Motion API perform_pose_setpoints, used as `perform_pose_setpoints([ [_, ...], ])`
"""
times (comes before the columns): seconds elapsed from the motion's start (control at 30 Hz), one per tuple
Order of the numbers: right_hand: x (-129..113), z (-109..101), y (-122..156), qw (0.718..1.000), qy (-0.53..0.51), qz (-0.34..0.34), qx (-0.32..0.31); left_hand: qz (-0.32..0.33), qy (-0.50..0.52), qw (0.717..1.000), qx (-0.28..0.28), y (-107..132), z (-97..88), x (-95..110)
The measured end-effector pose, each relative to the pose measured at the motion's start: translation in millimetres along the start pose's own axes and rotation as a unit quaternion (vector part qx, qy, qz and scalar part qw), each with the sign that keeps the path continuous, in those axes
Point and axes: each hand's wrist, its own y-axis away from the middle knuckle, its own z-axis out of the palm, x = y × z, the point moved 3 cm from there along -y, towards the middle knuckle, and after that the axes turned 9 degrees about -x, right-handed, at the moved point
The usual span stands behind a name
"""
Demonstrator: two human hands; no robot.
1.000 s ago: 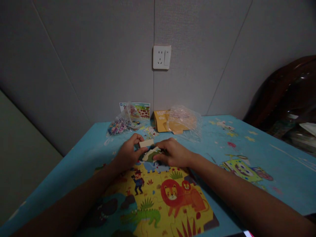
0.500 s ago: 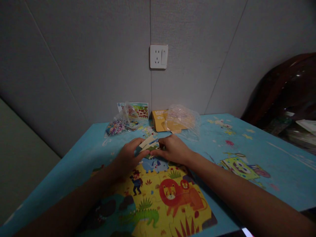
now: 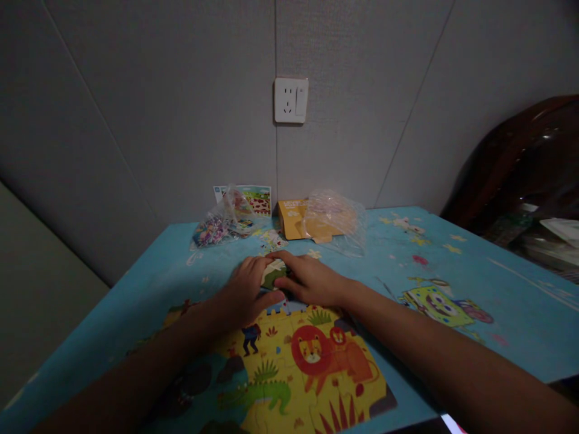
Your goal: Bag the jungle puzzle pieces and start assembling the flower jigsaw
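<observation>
The loose puzzle pieces (image 3: 273,276), green and cream on the side that shows, are held at the far edge of the puzzle (image 3: 289,367); how many are stacked there cannot be told. They are gripped from the right by the right hand (image 3: 310,278), its thumb and fingers closed narrowly about them. They are bordered from the left by the left hand (image 3: 251,289), whose thumb is stretched over the far part of the puzzle; whether its fingers are also clasped on the pieces cannot be told. The near left part of the puzzle is covered by the left forearm. On the puzzle itself, lions, a crocodile and a person in blue are pictured.

The blue surface (image 3: 156,274) is printed with cartoon figures, a yellow one to the right of the puzzle. Well beyond the puzzle, a clear bag (image 3: 212,232) of small colourful things is set in front of a picture card (image 3: 262,202). To the right of these, also beyond the puzzle, a yellow box (image 3: 293,222) is partly covered by a clear wrapper (image 3: 341,220). Above the box, a white socket (image 3: 291,100) is fixed to the wall (image 3: 203,108).
</observation>
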Motion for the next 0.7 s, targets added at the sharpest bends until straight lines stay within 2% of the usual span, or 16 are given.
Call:
perform_pose_setpoints([
  [0.13, 11.0, -15.1, 3.4, 0.994, 0.057, 0.080, 0.051, -0.050, -0.092, 0.993, 0.048, 20.4, 15.9, 10.6],
  [0.27, 30.1, -23.7, 7.7, 0.984, 0.109, 0.134, 0.051, 0.057, -0.110, 0.992, -0.023, 48.4, 44.4, 44.2],
  [0.3, 33.9, -23.3, 8.0, 0.984, 0.110, 0.136, 0.042, 0.098, -0.110, 0.988, -0.050, 53.0, 47.4, 53.2],
  [0.33, 36.8, -22.7, 8.0, 0.984, 0.108, 0.135, 0.038, 0.139, -0.109, 0.979, -0.106, 56.0, 49.1, 61.3],
  [0.4, 39.7, -21.9, 7.6, 0.987, 0.096, 0.123, 0.043, 0.159, -0.097, 0.965, -0.187, 57.2, 42.1, 70.7],
  [0.5, 39.9, -23.6, 7.4, 0.989, 0.074, 0.110, 0.060, 0.148, -0.082, 0.962, -0.212, 52.5, 21.1, 72.7],
  [0.6, 40.3, -27.8, 8.9, 0.989, 0.051, 0.113, 0.078, 0.169, -0.080, 0.958, -0.216, 50.8, 15.3, 67.3],
  [0.7, 40.8, -29.3, 10.0, 0.990, 0.057, 0.100, 0.077, 0.174, -0.080, 0.965, -0.177, 52.4, 23.8, 60.0],
])
